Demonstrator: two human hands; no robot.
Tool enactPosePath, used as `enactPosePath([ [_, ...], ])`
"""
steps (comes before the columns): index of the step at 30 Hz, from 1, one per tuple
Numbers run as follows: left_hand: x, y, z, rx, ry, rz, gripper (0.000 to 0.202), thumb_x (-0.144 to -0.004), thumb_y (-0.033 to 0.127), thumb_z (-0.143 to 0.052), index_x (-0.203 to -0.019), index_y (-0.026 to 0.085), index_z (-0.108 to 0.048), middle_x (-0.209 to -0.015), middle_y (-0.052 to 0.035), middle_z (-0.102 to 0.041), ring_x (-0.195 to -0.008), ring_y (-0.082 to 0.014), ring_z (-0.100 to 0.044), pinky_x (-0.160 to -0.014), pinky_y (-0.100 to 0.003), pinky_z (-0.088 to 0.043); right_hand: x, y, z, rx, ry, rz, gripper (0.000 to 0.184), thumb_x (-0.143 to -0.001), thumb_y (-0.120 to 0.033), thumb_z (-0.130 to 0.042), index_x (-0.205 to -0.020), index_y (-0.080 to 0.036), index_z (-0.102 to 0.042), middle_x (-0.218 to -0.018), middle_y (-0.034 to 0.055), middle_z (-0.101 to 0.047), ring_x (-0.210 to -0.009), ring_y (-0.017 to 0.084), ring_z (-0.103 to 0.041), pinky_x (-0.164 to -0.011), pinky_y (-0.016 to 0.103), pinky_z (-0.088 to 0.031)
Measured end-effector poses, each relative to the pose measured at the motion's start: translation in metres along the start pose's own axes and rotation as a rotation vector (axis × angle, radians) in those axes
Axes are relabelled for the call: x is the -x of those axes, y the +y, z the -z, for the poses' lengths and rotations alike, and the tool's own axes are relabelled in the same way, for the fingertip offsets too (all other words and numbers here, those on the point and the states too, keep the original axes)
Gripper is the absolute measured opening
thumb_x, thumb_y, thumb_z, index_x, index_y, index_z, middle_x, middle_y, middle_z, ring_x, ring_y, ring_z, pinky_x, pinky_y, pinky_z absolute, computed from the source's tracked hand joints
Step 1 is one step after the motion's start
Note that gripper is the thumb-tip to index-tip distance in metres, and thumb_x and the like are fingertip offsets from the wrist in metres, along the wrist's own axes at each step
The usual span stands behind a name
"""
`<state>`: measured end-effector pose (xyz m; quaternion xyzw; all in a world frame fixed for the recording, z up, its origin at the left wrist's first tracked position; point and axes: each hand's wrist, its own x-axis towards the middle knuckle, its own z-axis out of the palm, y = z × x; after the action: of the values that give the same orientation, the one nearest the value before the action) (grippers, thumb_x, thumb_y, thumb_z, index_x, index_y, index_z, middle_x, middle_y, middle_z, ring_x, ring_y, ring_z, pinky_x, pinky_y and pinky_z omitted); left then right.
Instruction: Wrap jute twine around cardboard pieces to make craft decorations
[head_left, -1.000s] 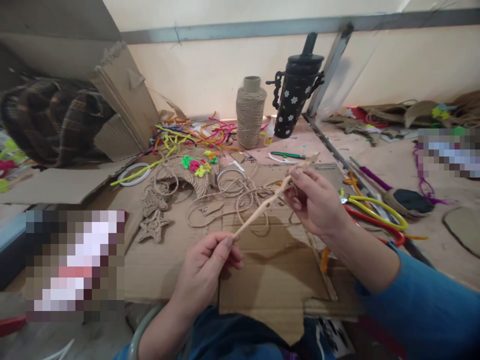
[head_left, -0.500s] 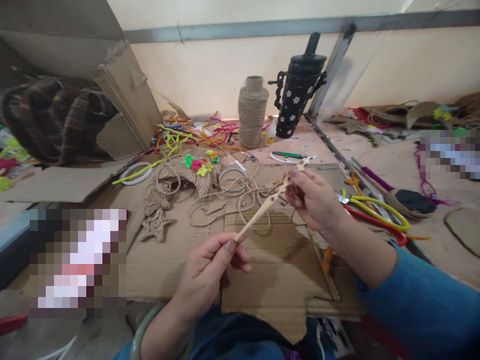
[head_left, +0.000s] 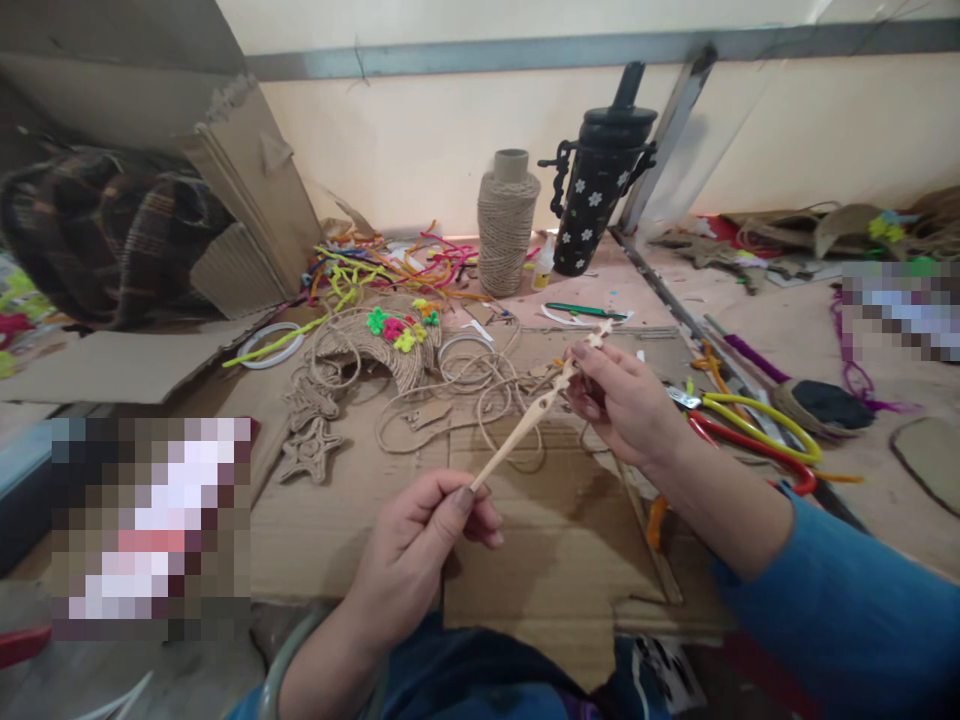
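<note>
A pale carved wooden hair stick (head_left: 517, 432) slants across the middle of the view, tapering at its lower end and cut with holes and notches toward the top. My left hand (head_left: 431, 540) pinches the narrow end between thumb and fingers. Near the notched upper part, my right hand (head_left: 622, 395) has thumb and fingertips closed around it. Under both hands lies flat cardboard (head_left: 525, 560). Just beyond the stick, loose jute cord (head_left: 397, 440) curls over the work surface.
A jute spool (head_left: 508, 230), small glue bottle (head_left: 541, 268) and black flowered tumbler (head_left: 592, 190) stand at the back. Left are a jute crescent (head_left: 360, 350) with colourful flowers and a jute star (head_left: 311, 450). Pliers with red and yellow handles (head_left: 757, 420) lie right of my right hand.
The hair stick has turned slightly in my fingers, so its notched end shows at a different angle. Both hands keep nearly the same place and grip.
</note>
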<state>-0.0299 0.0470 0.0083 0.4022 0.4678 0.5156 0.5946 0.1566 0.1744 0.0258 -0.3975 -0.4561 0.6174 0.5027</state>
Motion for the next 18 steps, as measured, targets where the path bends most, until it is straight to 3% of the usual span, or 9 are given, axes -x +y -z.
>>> enactPosePath([
  [8,0.0019,0.004,0.0018,-0.11,-0.051,0.05,0.029,-0.085,0.045,-0.058,-0.074,0.019,-0.066,-0.068,-0.0019,-0.068,-0.063,-0.0124,-0.063,-0.048,-0.018,-0.042,0.0056,-0.002,-0.0041,0.013,-0.046,-0.01,0.036,-0.067,-0.045,-0.075,-0.065,-0.019,-0.049,-0.051,-0.0065,-0.042,-0.041,0.004,-0.032,-0.036,0.019,-0.021],
  [13,0.0003,0.0007,0.0026,-0.062,-0.023,0.081,0.031,-0.081,0.05,-0.061,-0.083,0.019,-0.067,-0.07,-0.0023,-0.069,-0.061,-0.0122,-0.062,-0.047,-0.017,-0.041,0.0041,-0.0037,-0.0014,0.002,0.006,0.018,0.034,-0.066,-0.043,-0.075,-0.066,-0.019,-0.051,-0.054,-0.0057,-0.044,-0.043,0.004,-0.033,-0.037,0.019,-0.022],
  [18,0.0006,0.0028,-0.0013,-0.184,0.072,0.08,0.026,-0.08,0.044,-0.064,-0.073,0.018,-0.065,-0.06,-0.0004,-0.067,-0.054,-0.0096,-0.057,-0.047,-0.016,-0.04,0.0043,-0.0014,-0.0005,0.005,-0.003,0.009,0.035,-0.065,-0.044,-0.076,-0.068,-0.019,-0.053,-0.054,-0.0053,-0.048,-0.043,0.005,-0.035,-0.037,0.019,-0.023],
])
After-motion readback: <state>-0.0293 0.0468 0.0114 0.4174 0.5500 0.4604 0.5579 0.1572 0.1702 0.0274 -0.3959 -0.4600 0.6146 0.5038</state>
